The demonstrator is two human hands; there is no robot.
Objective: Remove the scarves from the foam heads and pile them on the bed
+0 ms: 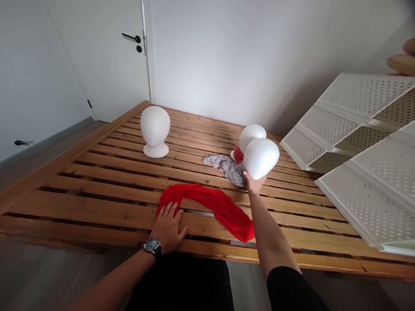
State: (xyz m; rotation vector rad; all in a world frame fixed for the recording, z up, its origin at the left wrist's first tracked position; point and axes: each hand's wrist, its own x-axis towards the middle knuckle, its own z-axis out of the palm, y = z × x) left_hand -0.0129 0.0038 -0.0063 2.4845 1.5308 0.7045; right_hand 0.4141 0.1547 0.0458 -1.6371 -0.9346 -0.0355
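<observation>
My right hand [253, 182] grips a white foam mannequin head [261, 158] from below and holds it tilted above the wooden slatted bed frame [106, 187]. My left hand [168, 226], a watch on its wrist, lies flat on the slats and touches the near end of a red scarf [222, 206] spread across the frame. A grey cloth [227, 168] lies crumpled just beyond the held head. Behind it a second white head [250, 136] stands with a bit of red at its neck. A third white head [155, 130] stands upright at the far left.
White perforated panels [366, 148] lean over the right side of the frame. A white door with a black handle [132, 36] is in the back left corner. Wooden round objects [413, 56] show at the top right edge. Gaps run between the slats.
</observation>
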